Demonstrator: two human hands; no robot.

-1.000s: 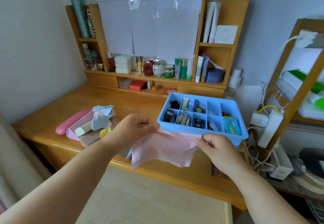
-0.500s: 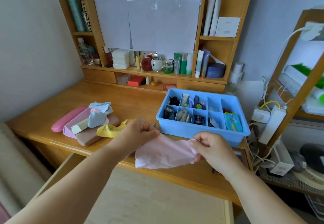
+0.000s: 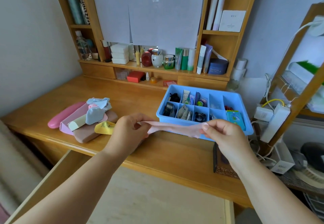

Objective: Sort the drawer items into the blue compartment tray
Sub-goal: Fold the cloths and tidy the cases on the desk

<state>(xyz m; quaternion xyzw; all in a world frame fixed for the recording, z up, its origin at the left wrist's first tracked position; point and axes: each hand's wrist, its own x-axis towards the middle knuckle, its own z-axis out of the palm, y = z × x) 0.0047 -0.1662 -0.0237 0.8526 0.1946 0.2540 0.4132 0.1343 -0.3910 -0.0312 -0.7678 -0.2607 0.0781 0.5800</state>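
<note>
A thin pink cloth (image 3: pixel 175 127) is stretched flat between my two hands, just in front of the blue compartment tray (image 3: pixel 245 104). My left hand (image 3: pixel 128 132) pinches its left end and my right hand (image 3: pixel 222 136) pinches its right end. The tray sits on the wooden desk (image 3: pixel 133 94) at the right, its compartments holding small tubes, packets, dark clips and a blue-green wipes pack (image 3: pixel 235 118). The open drawer (image 3: pixel 140 197) lies below my forearms, its bottom pale.
A pile lies on the desk to the left: a pink case (image 3: pixel 64 114), a lilac pouch, a brown case (image 3: pixel 87 132), grey-blue cloths (image 3: pixel 98 109) and a yellow cloth (image 3: pixel 104 127). Cosmetics fill the hutch shelf (image 3: pixel 157 69) behind. A wooden rack with cables and a power strip (image 3: pixel 275 122) stands right.
The pink cloth, hanging loosely between my hands before, is now pulled out flat and narrow. Both hands rose slightly toward the tray's front wall and my view moved closer.
</note>
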